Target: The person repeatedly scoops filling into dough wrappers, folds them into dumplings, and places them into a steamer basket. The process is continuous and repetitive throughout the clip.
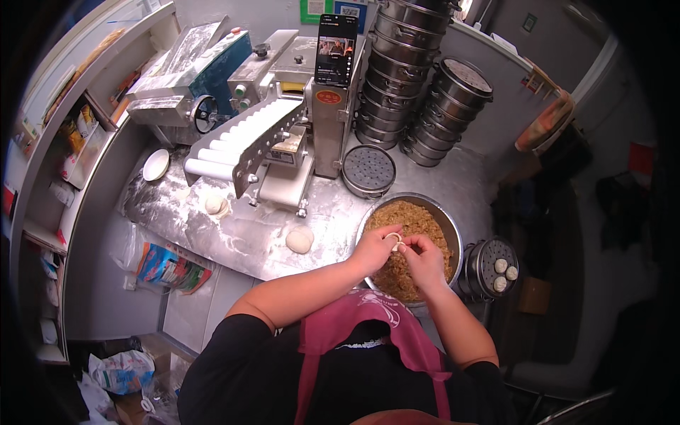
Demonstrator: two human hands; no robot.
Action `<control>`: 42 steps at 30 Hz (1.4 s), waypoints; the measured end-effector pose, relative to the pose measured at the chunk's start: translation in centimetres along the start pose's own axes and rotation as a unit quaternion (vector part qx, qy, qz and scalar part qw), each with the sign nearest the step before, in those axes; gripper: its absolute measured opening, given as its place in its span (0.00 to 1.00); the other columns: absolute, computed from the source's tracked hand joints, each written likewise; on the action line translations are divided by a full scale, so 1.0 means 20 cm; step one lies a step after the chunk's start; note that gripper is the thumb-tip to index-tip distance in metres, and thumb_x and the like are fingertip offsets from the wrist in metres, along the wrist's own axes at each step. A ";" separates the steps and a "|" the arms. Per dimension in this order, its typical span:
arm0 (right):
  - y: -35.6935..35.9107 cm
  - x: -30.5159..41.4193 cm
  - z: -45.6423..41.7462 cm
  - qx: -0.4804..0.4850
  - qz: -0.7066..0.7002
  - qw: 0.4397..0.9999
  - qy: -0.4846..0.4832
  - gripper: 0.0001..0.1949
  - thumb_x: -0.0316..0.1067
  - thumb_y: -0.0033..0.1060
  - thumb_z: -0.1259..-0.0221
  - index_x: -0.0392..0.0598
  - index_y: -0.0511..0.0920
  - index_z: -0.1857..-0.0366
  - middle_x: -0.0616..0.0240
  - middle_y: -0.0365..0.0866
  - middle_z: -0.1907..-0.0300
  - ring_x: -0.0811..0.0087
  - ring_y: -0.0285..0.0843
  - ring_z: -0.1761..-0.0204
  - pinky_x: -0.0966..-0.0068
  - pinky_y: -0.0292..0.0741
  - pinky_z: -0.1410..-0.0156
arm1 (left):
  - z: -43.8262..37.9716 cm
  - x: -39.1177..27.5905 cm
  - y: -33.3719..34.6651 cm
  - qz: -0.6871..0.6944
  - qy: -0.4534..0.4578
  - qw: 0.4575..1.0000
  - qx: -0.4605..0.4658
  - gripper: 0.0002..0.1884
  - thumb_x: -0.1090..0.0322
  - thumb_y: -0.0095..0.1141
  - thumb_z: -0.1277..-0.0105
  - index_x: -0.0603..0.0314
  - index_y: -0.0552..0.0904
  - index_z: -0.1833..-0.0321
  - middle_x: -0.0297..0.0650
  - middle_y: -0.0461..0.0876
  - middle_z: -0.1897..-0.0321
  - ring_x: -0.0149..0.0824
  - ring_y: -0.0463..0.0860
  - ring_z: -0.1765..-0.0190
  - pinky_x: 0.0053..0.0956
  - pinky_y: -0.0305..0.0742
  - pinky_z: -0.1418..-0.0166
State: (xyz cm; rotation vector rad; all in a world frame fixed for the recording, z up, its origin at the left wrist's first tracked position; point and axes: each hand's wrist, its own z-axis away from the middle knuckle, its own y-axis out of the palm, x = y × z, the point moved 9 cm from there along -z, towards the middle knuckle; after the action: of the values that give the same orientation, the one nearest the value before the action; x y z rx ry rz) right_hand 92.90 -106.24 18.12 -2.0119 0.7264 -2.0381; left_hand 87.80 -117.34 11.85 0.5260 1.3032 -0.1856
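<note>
Over a large metal bowl (457,234) of brown minced filling (409,212), my left hand (375,248) and my right hand (425,260) meet at a small dough bun (394,240). Fingers of both hands pinch its rim; what lies inside it cannot be made out. A stack of pale dough wrappers (300,239) rests on the floured steel table (255,228) to the left of the bowl, and more dough pieces (215,205) lie farther left. Three pleated buns (500,266) sit on a perforated steamer tray (486,265) at the right.
A dough machine with white rollers (239,139) stands behind the table, with a phone (336,50) propped on it. Tall stacks of metal steamers (396,74) rise at the back, near a single steamer (368,169). A white bowl (156,164) is at the left, by shelves (79,212).
</note>
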 end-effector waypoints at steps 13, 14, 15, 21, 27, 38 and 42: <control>-0.16 0.18 -0.02 0.067 0.103 0.979 -0.163 0.07 0.25 0.61 0.45 0.42 0.76 0.63 0.56 0.76 0.63 0.56 0.75 0.58 0.65 0.73 0.54 | 0.00 -0.16 0.17 -0.186 -0.023 0.981 0.050 0.19 0.70 0.47 0.34 0.68 0.79 0.43 0.44 0.83 0.49 0.32 0.81 0.49 0.23 0.72 0.42; -0.19 0.26 0.01 0.025 0.134 0.951 -0.277 0.07 0.26 0.60 0.44 0.42 0.76 0.62 0.56 0.77 0.64 0.56 0.75 0.58 0.64 0.73 0.54 | -0.03 -0.08 0.18 -0.161 -0.039 0.983 0.083 0.18 0.69 0.45 0.34 0.68 0.80 0.44 0.42 0.82 0.50 0.33 0.81 0.49 0.25 0.73 0.42; -0.19 0.26 0.01 0.035 0.126 0.952 -0.276 0.07 0.26 0.60 0.44 0.42 0.76 0.62 0.56 0.76 0.64 0.55 0.75 0.58 0.64 0.73 0.54 | -0.04 -0.06 0.22 -0.055 -0.059 0.990 0.113 0.19 0.69 0.45 0.33 0.69 0.79 0.43 0.42 0.82 0.50 0.33 0.80 0.49 0.25 0.73 0.42; -0.26 0.10 -0.07 0.109 0.044 0.986 -0.116 0.09 0.32 0.62 0.43 0.41 0.78 0.62 0.56 0.78 0.65 0.59 0.79 0.63 0.68 0.74 0.56 | -0.04 -0.07 0.28 0.178 -0.132 0.975 0.008 0.27 0.44 0.39 0.26 0.63 0.75 0.45 0.38 0.81 0.60 0.31 0.81 0.57 0.25 0.78 0.52; -0.38 0.04 -0.04 0.031 0.002 0.989 -0.148 0.07 0.28 0.61 0.40 0.39 0.78 0.62 0.66 0.80 0.66 0.77 0.77 0.64 0.79 0.73 0.55 | 0.00 -0.02 0.45 0.235 -0.176 0.955 0.027 0.34 0.35 0.24 0.27 0.59 0.76 0.52 0.35 0.79 0.66 0.30 0.74 0.71 0.24 0.68 0.72; -0.50 0.09 -0.01 0.031 0.099 0.968 -0.230 0.06 0.30 0.64 0.45 0.42 0.81 0.65 0.60 0.80 0.69 0.61 0.79 0.63 0.69 0.74 0.56 | -0.03 -0.04 0.53 0.136 -0.176 0.975 0.014 0.34 0.36 0.25 0.26 0.61 0.76 0.61 0.35 0.77 0.77 0.27 0.71 0.82 0.18 0.61 0.83; -0.48 0.11 0.01 0.018 0.121 0.960 -0.252 0.05 0.31 0.63 0.45 0.43 0.79 0.67 0.57 0.79 0.69 0.54 0.77 0.60 0.61 0.72 0.54 | -0.04 -0.05 0.50 0.068 -0.170 0.983 -0.015 0.34 0.36 0.26 0.27 0.60 0.76 0.63 0.35 0.77 0.79 0.26 0.70 0.84 0.18 0.60 0.84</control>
State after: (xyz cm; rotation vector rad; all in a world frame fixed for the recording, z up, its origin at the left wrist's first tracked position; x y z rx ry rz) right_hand 94.91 -98.96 24.44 -2.1625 0.7661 -1.3140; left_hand 91.02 -108.52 15.27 0.5294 0.9329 -0.1353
